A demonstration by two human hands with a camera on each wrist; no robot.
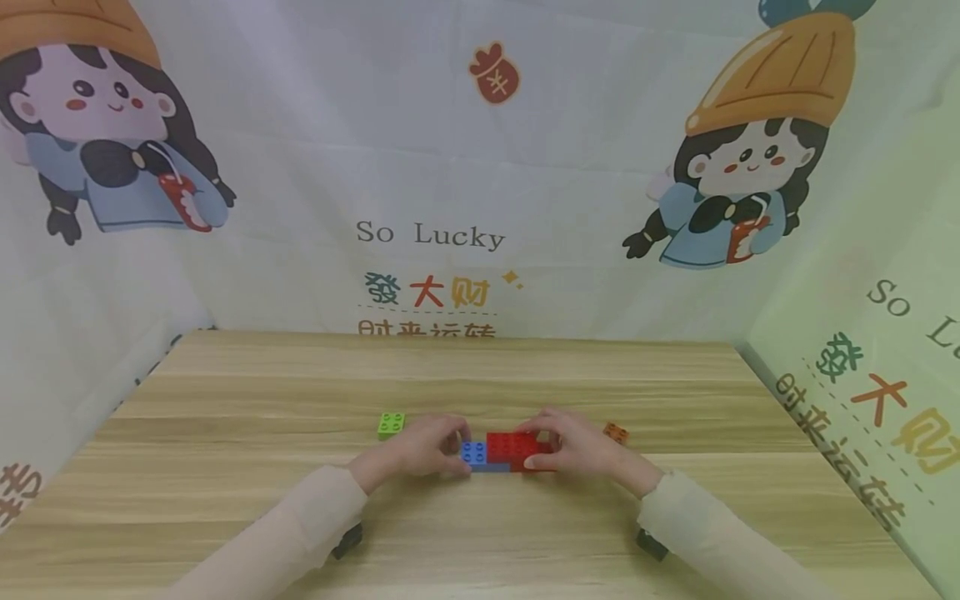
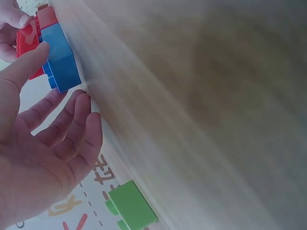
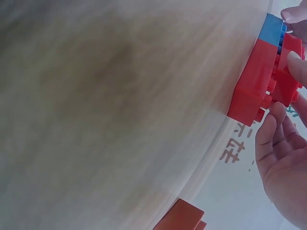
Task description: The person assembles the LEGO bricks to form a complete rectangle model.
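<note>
A blue toy building brick (image 1: 474, 452) and a lower red brick (image 3: 252, 81) stand end to end on the table. Over where they meet lies an upper red brick (image 1: 504, 446); in the right wrist view some studs of the lower red brick show beneath it. My left hand (image 1: 423, 448) pinches the blue brick at its left end, thumb on the near side and a fingertip at the far side. With thumb in front and fingers behind, my right hand (image 1: 573, 446) grips the upper red brick near its right end.
A light green brick (image 1: 392, 425) sits left of my left hand. Beyond my right wrist lies an orange-brown brick (image 1: 617, 432). The wooden table (image 1: 450, 533) is backed by a printed cloth (image 1: 562, 250) with cartoon figures, which also hangs along both sides.
</note>
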